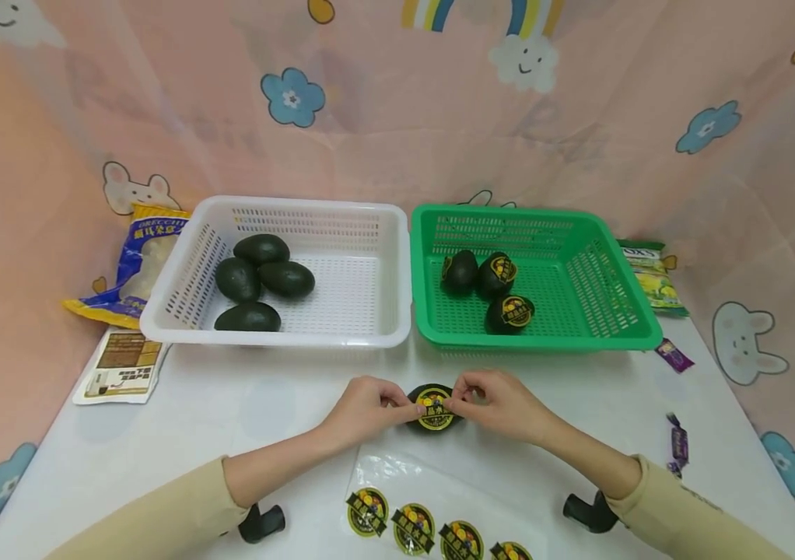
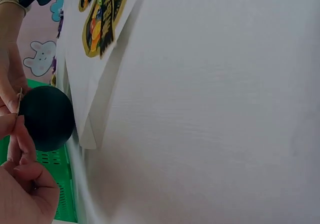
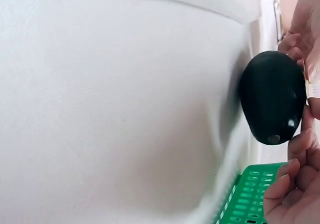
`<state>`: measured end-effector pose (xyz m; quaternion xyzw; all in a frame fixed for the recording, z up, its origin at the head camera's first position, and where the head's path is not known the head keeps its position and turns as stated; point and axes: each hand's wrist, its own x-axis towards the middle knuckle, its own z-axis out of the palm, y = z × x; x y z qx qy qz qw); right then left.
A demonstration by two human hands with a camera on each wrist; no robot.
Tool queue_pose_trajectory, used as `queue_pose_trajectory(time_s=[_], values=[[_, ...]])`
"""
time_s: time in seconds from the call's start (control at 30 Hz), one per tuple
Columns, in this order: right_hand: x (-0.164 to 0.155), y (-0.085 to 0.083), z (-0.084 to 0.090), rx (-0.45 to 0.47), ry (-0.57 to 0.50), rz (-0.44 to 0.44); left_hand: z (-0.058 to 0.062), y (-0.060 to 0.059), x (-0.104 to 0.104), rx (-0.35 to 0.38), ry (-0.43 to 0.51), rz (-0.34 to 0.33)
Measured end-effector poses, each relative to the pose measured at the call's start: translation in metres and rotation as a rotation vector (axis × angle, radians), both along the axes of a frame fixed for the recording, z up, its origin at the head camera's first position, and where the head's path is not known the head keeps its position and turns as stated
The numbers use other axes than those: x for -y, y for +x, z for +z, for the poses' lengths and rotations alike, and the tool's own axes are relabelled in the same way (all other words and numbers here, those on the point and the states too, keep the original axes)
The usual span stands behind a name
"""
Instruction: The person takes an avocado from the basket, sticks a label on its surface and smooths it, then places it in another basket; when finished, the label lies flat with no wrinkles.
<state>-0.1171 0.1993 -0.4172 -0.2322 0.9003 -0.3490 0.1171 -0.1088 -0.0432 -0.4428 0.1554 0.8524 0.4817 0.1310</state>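
A dark avocado (image 1: 425,388) lies on the table between the two hands. Over its top is a round black-and-gold sticker (image 1: 435,410) with fruit on it. The left hand (image 1: 369,408) pinches the sticker's left edge between thumb and forefinger, and the right hand (image 1: 499,406) pinches the right edge. From the left wrist view, the sticker appears edge-on against the avocado (image 2: 48,119); whether it is stuck down I cannot tell. The right wrist view shows the avocado's (image 3: 272,96) smooth side, with fingertips close against it.
Behind stand a white basket (image 1: 274,340) with several plain avocados and a green basket (image 1: 537,343) with three stickered ones. A sticker sheet (image 1: 432,473) lies in front. Snack bags (image 1: 134,264) flank the left, another bag (image 1: 655,276) and wrapped candies (image 1: 679,445) the right.
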Motion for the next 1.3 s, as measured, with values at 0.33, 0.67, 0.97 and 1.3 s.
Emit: queue_pose_trajectory(time_s=[0.33,0.67,0.97,1.3], values=[[-0.002,-0.012,-0.016,-0.256,-0.172,0.097,0.000,-0.007,-0.002,-0.564,-0.164,-0.151],[-0.012,-0.010,-0.013,0.250,-0.385,-0.271,-0.010,-0.014,-0.008,-0.482,-0.111,-0.218],[-0.009,-0.018,-0.001,0.655,-0.845,-0.597,0.019,-0.024,-0.017,-0.370,-0.072,-0.422],[-0.011,-0.019,-0.007,0.632,-0.808,-0.594,0.099,-0.103,-0.055,-0.433,-0.222,-0.330]])
